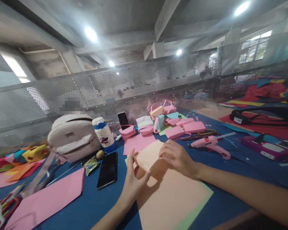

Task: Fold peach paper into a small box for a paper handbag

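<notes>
Both hands meet low and forward, left hand [133,179] upright with thumb spread, right hand [176,157] palm-down, fingers curled.
</notes>
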Motion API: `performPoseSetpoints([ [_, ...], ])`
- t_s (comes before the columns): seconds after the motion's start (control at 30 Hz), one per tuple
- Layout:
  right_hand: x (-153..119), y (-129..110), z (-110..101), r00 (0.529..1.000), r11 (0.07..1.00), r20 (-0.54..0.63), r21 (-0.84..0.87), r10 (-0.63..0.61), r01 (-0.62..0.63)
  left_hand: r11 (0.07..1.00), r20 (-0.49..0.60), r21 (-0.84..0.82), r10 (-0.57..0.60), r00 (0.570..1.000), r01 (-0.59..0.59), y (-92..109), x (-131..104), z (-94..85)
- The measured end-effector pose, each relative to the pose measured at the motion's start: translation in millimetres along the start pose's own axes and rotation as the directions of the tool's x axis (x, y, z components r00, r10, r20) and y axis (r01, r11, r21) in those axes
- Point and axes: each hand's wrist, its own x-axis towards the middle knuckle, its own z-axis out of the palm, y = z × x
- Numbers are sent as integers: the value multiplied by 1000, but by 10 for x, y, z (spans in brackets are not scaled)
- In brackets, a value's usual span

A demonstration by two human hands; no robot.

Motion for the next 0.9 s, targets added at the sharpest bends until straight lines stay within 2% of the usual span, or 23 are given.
performPoseSetpoints([
  [0.37, 2, 8, 0, 1000, 1000, -20, -14, 23, -23, 1000, 4, -14, -12, 1000, 12, -5, 6, -9],
  [0.7, 25, -78, 3, 994, 996, 101, -88, 28, -19, 1000, 15, -17, 0, 1000, 1, -3, -16, 4],
  [0.8, 35, -105, 18, 991, 994, 80, 18, 105, -106, 1000, 16, -22, 2, 1000, -2, 4, -20, 3],
  [0.9, 41, -105, 34, 969, 946, 17, 209, 248, -246, 1000, 18, -15, 13, 1000, -13, 3, -13, -6],
])
